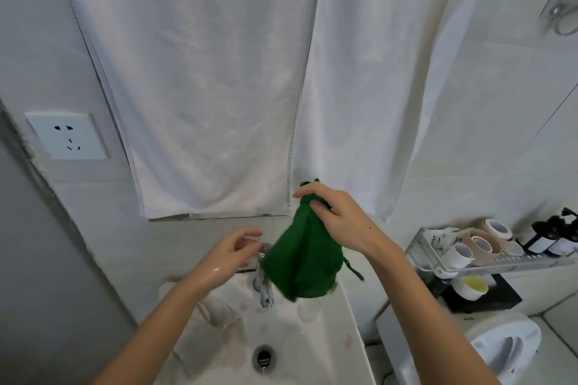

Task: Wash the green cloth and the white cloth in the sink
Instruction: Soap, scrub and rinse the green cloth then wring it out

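Observation:
My right hand (339,220) pinches the top of the green cloth (301,259), which hangs down over the back of the white sink (337,322). My left hand (233,251), wet, reaches to the chrome tap (262,281) with its fingers at the handle. The white cloth (212,319) lies crumpled on the left side of the basin, under my left forearm. The drain (264,355) sits at the basin's near middle.
Two white towels (203,87) hang on the wall behind the sink. A power socket (67,136) is on the left wall. A wall shelf (469,259) with tape rolls and dark bottles stands to the right, a toilet (500,344) below it.

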